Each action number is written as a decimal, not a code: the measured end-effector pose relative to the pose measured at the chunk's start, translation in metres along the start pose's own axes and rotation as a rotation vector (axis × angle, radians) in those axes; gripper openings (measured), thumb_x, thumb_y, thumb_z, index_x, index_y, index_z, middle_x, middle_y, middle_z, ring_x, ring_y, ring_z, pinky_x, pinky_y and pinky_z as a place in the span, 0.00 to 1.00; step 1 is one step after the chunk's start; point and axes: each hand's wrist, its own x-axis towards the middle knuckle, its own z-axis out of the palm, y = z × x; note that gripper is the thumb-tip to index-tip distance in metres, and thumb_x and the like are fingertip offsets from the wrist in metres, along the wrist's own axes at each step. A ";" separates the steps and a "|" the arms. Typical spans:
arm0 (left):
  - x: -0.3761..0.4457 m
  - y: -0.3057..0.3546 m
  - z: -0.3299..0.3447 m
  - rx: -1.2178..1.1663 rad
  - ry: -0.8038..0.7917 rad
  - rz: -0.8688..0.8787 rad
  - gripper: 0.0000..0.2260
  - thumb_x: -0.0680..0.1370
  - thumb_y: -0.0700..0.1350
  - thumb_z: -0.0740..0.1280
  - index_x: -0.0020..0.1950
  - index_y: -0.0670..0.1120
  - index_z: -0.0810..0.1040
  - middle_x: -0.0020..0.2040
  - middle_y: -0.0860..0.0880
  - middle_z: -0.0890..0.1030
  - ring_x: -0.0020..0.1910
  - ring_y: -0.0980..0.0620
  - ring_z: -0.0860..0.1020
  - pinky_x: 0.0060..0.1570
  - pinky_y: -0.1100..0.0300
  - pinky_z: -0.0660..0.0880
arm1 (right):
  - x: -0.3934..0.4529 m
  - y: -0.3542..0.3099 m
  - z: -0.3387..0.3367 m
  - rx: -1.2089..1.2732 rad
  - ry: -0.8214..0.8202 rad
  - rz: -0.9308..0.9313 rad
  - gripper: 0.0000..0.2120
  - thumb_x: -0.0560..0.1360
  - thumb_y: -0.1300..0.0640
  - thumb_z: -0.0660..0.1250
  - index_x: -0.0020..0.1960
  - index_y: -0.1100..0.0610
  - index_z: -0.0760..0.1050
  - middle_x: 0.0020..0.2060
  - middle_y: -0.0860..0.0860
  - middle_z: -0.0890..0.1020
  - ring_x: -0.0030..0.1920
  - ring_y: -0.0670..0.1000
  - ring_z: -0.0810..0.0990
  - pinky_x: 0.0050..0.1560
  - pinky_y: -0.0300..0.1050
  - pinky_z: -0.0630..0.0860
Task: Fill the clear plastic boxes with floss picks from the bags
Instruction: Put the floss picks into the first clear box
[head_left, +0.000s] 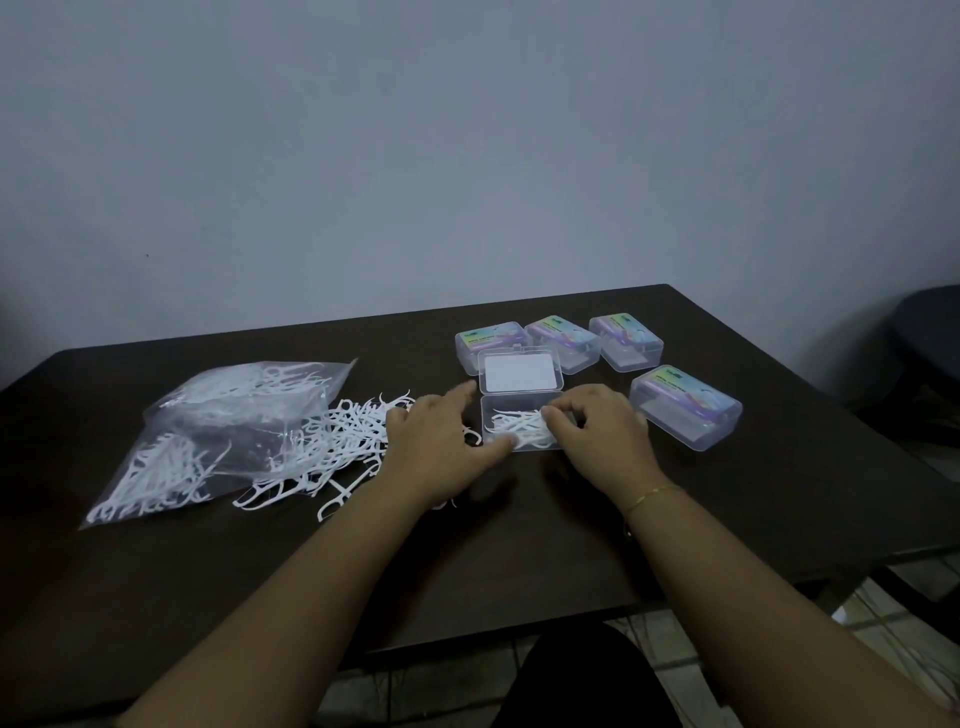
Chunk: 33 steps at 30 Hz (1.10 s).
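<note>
— So what is each grip doing?
— Right hand (597, 431) pinches floss picks (522, 428) inside the open box (519, 447); left hand (441, 447), fingers relaxed, steadies its near-left corner.
— Any advice?
— Lay the picks flat and parallel, I'd say, so the hinged lid (519, 371) can close.
— And the supply?
— White picks spill from the clear bag (228, 431) on the counter's (519, 545) left; four closed boxes (685, 410) sit far right.

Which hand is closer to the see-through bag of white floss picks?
Left. The left hand lies just right of the clear plastic bag, over spilled picks; the right hand is farther right, at the open box.
</note>
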 end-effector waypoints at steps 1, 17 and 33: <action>0.001 0.001 0.000 -0.014 -0.043 -0.013 0.38 0.72 0.66 0.65 0.77 0.54 0.55 0.69 0.57 0.73 0.72 0.51 0.62 0.65 0.49 0.55 | 0.000 -0.001 -0.001 -0.001 -0.004 -0.006 0.12 0.77 0.47 0.62 0.54 0.51 0.80 0.57 0.48 0.77 0.57 0.47 0.71 0.63 0.52 0.66; 0.008 0.021 0.011 -0.107 0.035 -0.062 0.47 0.70 0.67 0.66 0.77 0.49 0.44 0.64 0.51 0.77 0.66 0.49 0.71 0.63 0.47 0.57 | 0.006 -0.062 -0.009 -0.083 0.201 -0.256 0.12 0.77 0.48 0.62 0.57 0.49 0.79 0.59 0.47 0.78 0.61 0.49 0.71 0.64 0.50 0.63; -0.049 -0.031 -0.024 -0.405 0.168 -0.069 0.52 0.66 0.60 0.76 0.78 0.53 0.45 0.64 0.56 0.76 0.66 0.53 0.71 0.61 0.60 0.66 | -0.011 -0.080 0.007 0.058 0.234 -0.380 0.08 0.77 0.56 0.64 0.49 0.55 0.82 0.48 0.49 0.82 0.51 0.47 0.73 0.57 0.50 0.64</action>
